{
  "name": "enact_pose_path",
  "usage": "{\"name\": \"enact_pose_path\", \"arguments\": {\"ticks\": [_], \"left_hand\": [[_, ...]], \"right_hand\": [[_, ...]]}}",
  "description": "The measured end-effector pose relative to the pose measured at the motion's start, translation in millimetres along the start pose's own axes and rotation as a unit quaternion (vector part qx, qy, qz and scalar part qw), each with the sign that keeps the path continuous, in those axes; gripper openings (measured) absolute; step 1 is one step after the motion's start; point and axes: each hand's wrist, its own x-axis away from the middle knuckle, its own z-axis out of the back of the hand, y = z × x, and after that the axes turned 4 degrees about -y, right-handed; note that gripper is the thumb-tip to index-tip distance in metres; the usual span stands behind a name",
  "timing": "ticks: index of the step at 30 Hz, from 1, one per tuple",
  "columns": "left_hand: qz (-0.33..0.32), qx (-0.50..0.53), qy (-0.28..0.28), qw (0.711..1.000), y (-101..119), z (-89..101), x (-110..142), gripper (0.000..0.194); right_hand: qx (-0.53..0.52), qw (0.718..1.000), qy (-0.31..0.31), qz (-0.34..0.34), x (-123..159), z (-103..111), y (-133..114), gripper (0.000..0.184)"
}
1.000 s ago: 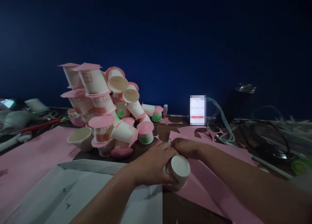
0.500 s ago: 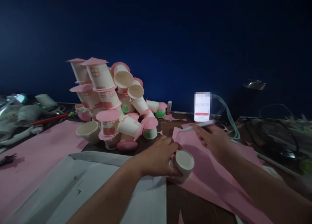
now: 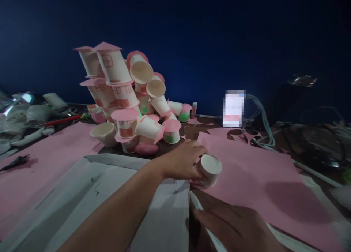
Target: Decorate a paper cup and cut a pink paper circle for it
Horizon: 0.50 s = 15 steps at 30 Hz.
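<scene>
My left hand (image 3: 188,158) is closed around the side of a white paper cup (image 3: 211,166), which stands bottom up at the left edge of a pink paper sheet. My right hand (image 3: 233,222), smeared by motion, is low in the view with its fingers over a slim white pen (image 3: 197,202). The pen's pointed end faces away from me, beside the edge of a white box lid (image 3: 164,211). Left of my hands rises a leaning stack of paper cups (image 3: 123,94) with pink paper roofs and red-drawn windows.
Pink paper (image 3: 246,164) covers the right side, with cut-out holes near a lit phone (image 3: 233,109). Another pink sheet (image 3: 63,142) lies at left. A cable (image 3: 264,120), a dark mouse (image 3: 320,160) and a glue stick (image 3: 194,108) lie farther back.
My right hand has come back from near the phone towards me, bringing the white pen along. My left hand still holds the cup. The view has tilted down slightly.
</scene>
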Motion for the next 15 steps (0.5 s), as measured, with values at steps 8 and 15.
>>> {"name": "enact_pose_path", "arguments": {"ticks": [8, 15], "left_hand": [[-0.002, -0.007, -0.001, 1.0, 0, 0.6, 0, 0.046], [-0.003, -0.003, -0.003, 1.0, 1, 1.3, 0, 0.047]], "right_hand": [[0.038, 0.996, 0.034, -0.075, -14, -17, -5, 0.053], [0.074, 0.995, 0.036, -0.059, -19, -23, -1, 0.043]]}}
